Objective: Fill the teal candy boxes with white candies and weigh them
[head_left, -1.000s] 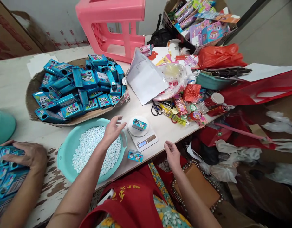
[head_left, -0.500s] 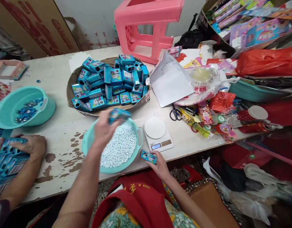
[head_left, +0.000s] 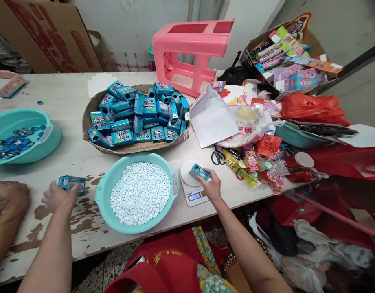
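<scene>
My left hand (head_left: pixel 61 197) is low over the table on the left, fingers spread, its thumb overlapping the near side of a small blue candy box (head_left: pixel 72 184). Whether the thumb touches that box I cannot tell. A second blue candy box (head_left: pixel 200 172) is gripped in my right hand (head_left: pixel 212 185), above the round plate of a white digital scale (head_left: pixel 187 182). One end of this box shows a dark round opening. Between my hands stands a turquoise basin (head_left: pixel 99 199) filled with small pale blue-white candies (head_left: pixel 141 193).
Behind the basin, a cardboard tray (head_left: pixel 135 149) holds many blue boxes. Another turquoise basin (head_left: pixel 49 146) with small blue and silvery pieces stands left, near a co-worker's hand (head_left: pixel 12 199). Scissors (head_left: pixel 218 156), packets and papers clutter the right. A pink stool (head_left: pixel 190 40) lies behind.
My left hand has carried a blue box from above the candy basin leftward to the table and its fingers have spread. My right hand has lifted its box over the scale. The view has shifted.
</scene>
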Tool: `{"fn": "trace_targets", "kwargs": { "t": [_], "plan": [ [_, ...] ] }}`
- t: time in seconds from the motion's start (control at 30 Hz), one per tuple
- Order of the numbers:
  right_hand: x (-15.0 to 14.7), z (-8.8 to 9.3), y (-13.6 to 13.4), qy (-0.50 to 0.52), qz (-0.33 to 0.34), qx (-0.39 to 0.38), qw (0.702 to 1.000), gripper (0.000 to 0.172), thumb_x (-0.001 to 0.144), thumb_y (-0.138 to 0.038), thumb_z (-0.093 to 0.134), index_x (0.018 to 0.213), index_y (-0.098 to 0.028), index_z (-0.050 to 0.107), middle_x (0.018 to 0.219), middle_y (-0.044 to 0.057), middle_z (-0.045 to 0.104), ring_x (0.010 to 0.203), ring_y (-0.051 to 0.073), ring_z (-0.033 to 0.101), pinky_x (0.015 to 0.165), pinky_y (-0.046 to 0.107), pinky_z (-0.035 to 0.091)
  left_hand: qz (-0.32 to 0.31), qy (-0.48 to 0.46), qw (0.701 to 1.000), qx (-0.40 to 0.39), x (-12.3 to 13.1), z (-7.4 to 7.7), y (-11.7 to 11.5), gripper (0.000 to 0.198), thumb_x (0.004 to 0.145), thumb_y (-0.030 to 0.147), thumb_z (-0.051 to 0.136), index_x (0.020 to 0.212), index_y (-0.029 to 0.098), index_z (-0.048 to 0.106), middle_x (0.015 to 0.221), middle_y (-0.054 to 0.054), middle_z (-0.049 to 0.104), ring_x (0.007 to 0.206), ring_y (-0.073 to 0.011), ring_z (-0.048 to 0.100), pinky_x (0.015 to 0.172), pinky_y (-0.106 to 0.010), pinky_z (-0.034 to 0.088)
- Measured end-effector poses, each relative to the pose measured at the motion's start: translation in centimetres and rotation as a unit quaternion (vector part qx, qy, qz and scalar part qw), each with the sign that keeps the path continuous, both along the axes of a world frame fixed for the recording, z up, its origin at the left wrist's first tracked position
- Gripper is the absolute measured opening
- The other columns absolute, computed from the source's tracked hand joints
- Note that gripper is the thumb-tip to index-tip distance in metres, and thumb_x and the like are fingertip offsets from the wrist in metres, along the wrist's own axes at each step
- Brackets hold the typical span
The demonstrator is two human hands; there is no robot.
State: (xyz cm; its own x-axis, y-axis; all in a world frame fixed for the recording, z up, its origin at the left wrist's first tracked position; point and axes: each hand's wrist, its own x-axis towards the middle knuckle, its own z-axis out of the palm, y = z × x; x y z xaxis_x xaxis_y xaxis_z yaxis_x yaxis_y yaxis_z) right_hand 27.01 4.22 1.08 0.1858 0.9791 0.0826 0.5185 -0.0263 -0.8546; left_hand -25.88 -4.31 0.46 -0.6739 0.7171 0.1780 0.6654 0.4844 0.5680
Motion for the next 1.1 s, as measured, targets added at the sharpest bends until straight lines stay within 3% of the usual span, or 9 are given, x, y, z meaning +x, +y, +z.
{"fn": "trace_targets", "kwargs": {
  "t": [0.1, 0.23, 0.33, 0.43, 0.63, 0.77, 0.9, 1.0, 1.1],
  "plan": [
    [0.2, -0.9, 0.8, 0.001, 0.015, -0.005, 1.000, 0.051, 0.069, -0.050, 0.070, 0.106, -0.018, 0.060, 0.103, 0.009, 0.065, 0.096, 0.024, 0.060, 0.087, 0.040, 0.046, 0.075, 0.125, 0.989, 0.021, 3.1, 1.5, 1.2, 0.048, 0.074, 0.046, 0.061, 0.114, 0.021, 0.051, 0.118, -0.014, 0.056, 0.120, -0.0429, 0.041, 0.096, -0.066, 0.031],
    [2.0, -0.8, -0.3, 0.023, -0.035, 0.025, 0.999, 0.054, 0.077, -0.047, 0.063, 0.122, -0.020, 0.051, 0.124, 0.012, 0.056, 0.112, 0.024, 0.053, 0.093, 0.043, 0.044, -0.136, 0.042, 0.990, 0.015, 14.3, 1.2, 4.6, 0.034, 0.087, 0.042, 0.046, 0.108, 0.018, 0.057, 0.108, -0.009, 0.062, 0.101, -0.0262, 0.056, 0.089, -0.043, 0.045],
    [4.1, -1.0, -1.7, 0.040, -0.105, 0.007, 0.994, 0.049, 0.080, -0.048, 0.059, 0.118, -0.019, 0.054, 0.121, 0.013, 0.055, 0.107, 0.024, 0.056, 0.086, 0.042, 0.049, -0.366, -0.016, 0.925, -0.101, 23.9, -0.8, 5.9, 0.036, 0.090, 0.043, 0.040, 0.113, 0.021, 0.057, 0.116, -0.009, 0.060, 0.108, -0.0248, 0.053, 0.093, -0.040, 0.041],
    [5.9, -1.7, -3.2, 0.039, -0.130, -0.018, 0.991, 0.047, 0.076, -0.048, 0.062, 0.113, -0.018, 0.058, 0.116, 0.012, 0.056, 0.103, 0.023, 0.057, 0.083, 0.040, 0.051, -0.405, 0.065, 0.895, -0.174, 28.7, -2.3, 6.0, 0.037, 0.090, 0.042, 0.038, 0.111, 0.018, 0.057, 0.114, -0.014, 0.058, 0.108, -0.0293, 0.050, 0.091, -0.043, 0.038],
    [7.3, -2.4, -4.8, 0.061, -0.135, -0.034, 0.988, 0.040, 0.075, -0.046, 0.064, 0.104, -0.018, 0.062, 0.106, 0.010, 0.061, 0.098, 0.023, 0.058, 0.083, 0.042, 0.051, -0.396, 0.009, 0.885, -0.245, 26.1, -2.4, 5.2, 0.027, 0.088, 0.041, 0.040, 0.088, 0.021, 0.059, 0.085, -0.007, 0.063, 0.076, -0.0218, 0.057, 0.065, -0.029, 0.039],
    [6.0, -1.7, -3.4, 0.081, -0.107, -0.030, 0.991, 0.038, 0.076, -0.046, 0.062, 0.102, -0.018, 0.062, 0.104, 0.010, 0.063, 0.095, 0.022, 0.060, 0.083, 0.040, 0.051, -0.232, -0.279, 0.923, -0.131, 23.7, -0.8, 4.9, 0.029, 0.081, 0.046, 0.052, 0.071, 0.020, 0.057, 0.063, -0.002, 0.058, 0.058, -0.0166, 0.053, 0.052, -0.025, 0.035],
    [3.5, -1.2, -0.8, 0.055, -0.018, 0.000, 0.998, 0.050, 0.072, -0.045, 0.068, 0.115, -0.021, 0.057, 0.117, 0.010, 0.059, 0.107, 0.024, 0.056, 0.089, 0.040, 0.048, -0.059, -0.618, 0.784, 0.007, 22.7, -0.1, 5.5, 0.033, 0.078, 0.050, 0.054, 0.082, 0.018, 0.058, 0.066, -0.002, 0.059, 0.048, -0.0123, 0.052, 0.040, -0.021, 0.034],
    [1.5, -0.7, 0.9, 0.036, 0.033, -0.013, 0.999, 0.051, 0.065, -0.045, 0.074, 0.108, -0.020, 0.061, 0.109, 0.008, 0.062, 0.102, 0.024, 0.057, 0.087, 0.039, 0.047, 0.045, -0.733, 0.679, 0.013, 22.8, -0.2, 6.7, 0.029, 0.081, 0.045, 0.052, 0.074, 0.017, 0.052, 0.054, 0.001, 0.052, 0.038, -0.0080, 0.045, 0.034, -0.018, 0.030],
    [-0.6, 1.5, 1.3, 0.047, 0.031, 0.002, 0.998, 0.040, 0.070, -0.045, 0.071, 0.100, -0.019, 0.063, 0.094, 0.005, 0.064, 0.088, 0.022, 0.060, 0.082, 0.037, 0.049, 0.063, -0.785, 0.616, 0.028, 23.2, 1.2, 7.8, 0.027, 0.082, 0.036, 0.055, 0.065, 0.018, 0.043, 0.046, 0.006, 0.040, 0.032, -0.0048, 0.034, 0.030, -0.016, 0.023]
  ]
}}
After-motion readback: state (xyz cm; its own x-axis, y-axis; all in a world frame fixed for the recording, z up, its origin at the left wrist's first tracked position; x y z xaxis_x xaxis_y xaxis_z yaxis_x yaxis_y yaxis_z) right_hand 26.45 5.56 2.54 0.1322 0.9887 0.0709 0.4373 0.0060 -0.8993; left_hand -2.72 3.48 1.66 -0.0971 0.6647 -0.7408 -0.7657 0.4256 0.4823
